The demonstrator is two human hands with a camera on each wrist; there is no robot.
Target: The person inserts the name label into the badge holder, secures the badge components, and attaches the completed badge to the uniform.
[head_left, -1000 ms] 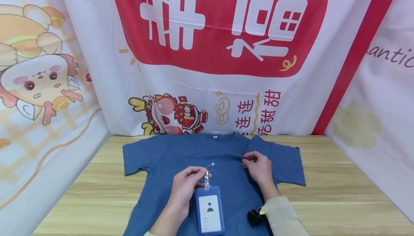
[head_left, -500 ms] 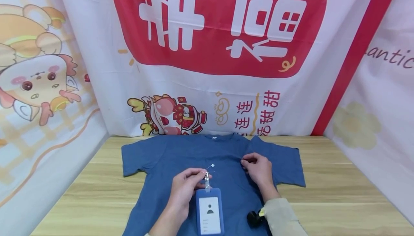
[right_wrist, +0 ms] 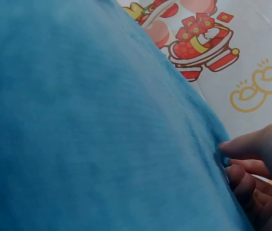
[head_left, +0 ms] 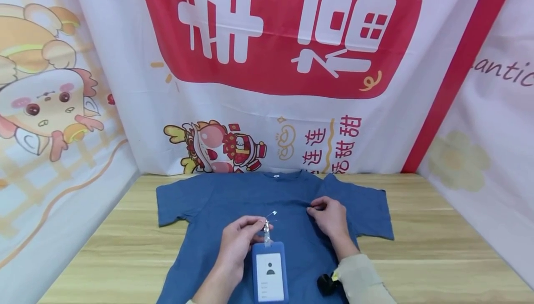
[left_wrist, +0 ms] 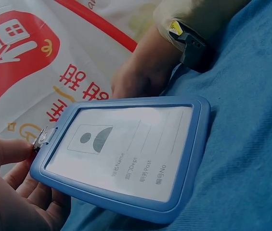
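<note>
A blue T-shirt (head_left: 233,197) lies spread on the table, collar away from me. My left hand (head_left: 238,239) pinches the metal clip (head_left: 266,226) at the top of a blue badge holder (head_left: 270,271). An open safety pin (head_left: 272,213) juts out beyond the clip. In the left wrist view the badge holder (left_wrist: 126,149) hangs tilted over the shirt, its white card facing up. On the chest, toward the sleeve on the right, my right hand (head_left: 331,218) pinches a fold of the shirt. The right wrist view shows the lifted cloth (right_wrist: 126,125) between thumb and fingers (right_wrist: 251,147).
The wooden table (head_left: 434,248) extends on both sides of the shirt. Printed cloth walls (head_left: 271,109) stand at the back, left and right. A small black camera (head_left: 327,284) sits on my right wrist, by the beige sleeve (head_left: 363,276).
My right hand has shifted slightly left while pinching the shirt. The left hand and badge holder stay almost in place.
</note>
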